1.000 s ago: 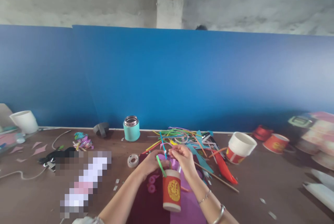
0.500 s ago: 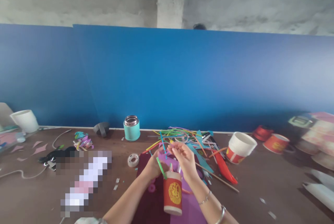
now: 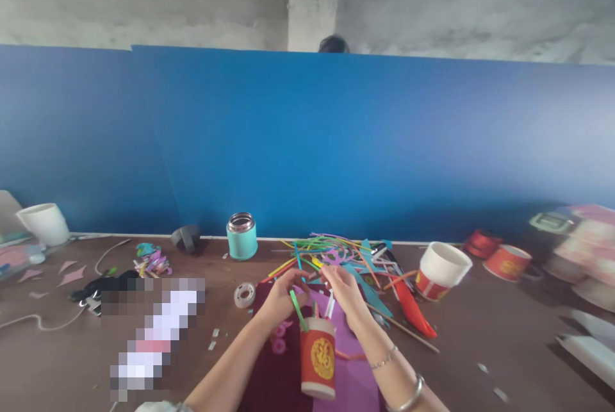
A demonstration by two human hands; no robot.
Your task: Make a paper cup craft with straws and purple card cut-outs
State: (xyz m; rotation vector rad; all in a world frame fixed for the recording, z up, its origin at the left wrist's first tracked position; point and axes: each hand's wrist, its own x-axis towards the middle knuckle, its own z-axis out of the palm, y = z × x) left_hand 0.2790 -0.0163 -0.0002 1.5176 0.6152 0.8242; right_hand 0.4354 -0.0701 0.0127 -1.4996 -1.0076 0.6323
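Note:
My left hand [image 3: 287, 295] has its fingers bent together above the paper cup, and what they grip is hidden. Close beside it, my right hand [image 3: 342, 289] makes a pinch; anything between those fingertips is too small to name. A purple cut-out piece [image 3: 331, 257] shows just beyond the right fingers; I cannot tell whether they touch it. Below both hands stands a red paper cup [image 3: 318, 359] with a gold emblem, a green straw [image 3: 298, 311] leaning out of it. A blue strip [image 3: 298, 256] rises behind the left fingertips. Purple paper [image 3: 346, 373] lies under the cup.
Colourful straws [image 3: 307, 245] are heaped behind the hands. A tape roll [image 3: 245, 295] and turquoise flask [image 3: 241, 237] sit to the left. Stacked paper cups [image 3: 442, 271], a red bag [image 3: 418, 316] and a wooden stick [image 3: 408, 329] lie right. A blue partition [image 3: 307, 143] closes the back.
My hands have shifted slightly apart, and the left fingers have come up from behind the green straw. The cup sits slightly lower. Behind the partition, a person's head has moved left.

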